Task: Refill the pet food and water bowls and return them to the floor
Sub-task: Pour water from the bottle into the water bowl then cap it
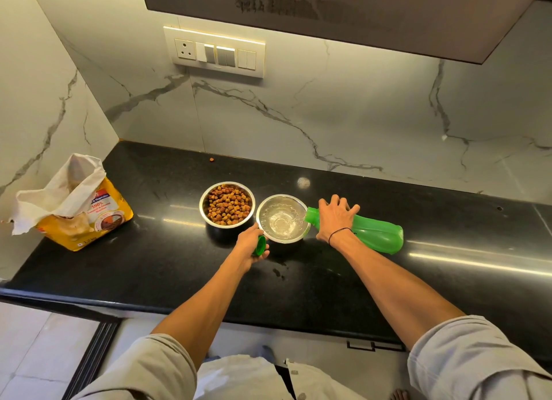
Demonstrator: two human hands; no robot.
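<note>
Two steel bowls stand side by side on the black counter [167,250]. The left bowl [227,204] is full of brown kibble. The right bowl [282,218] holds clear water. My right hand [335,217] grips a green bottle [373,232], tipped on its side with its mouth over the right bowl's rim, and water runs into the bowl. My left hand [251,247] rests at the near-left rim of the water bowl and holds the green bottle cap [260,246].
An opened yellow pet food bag [74,208] stands at the counter's left end against the marble wall. One loose kibble [211,159] lies near the back wall. A few water drops [277,272] sit in front of the bowls. A switch panel [215,51] is on the wall.
</note>
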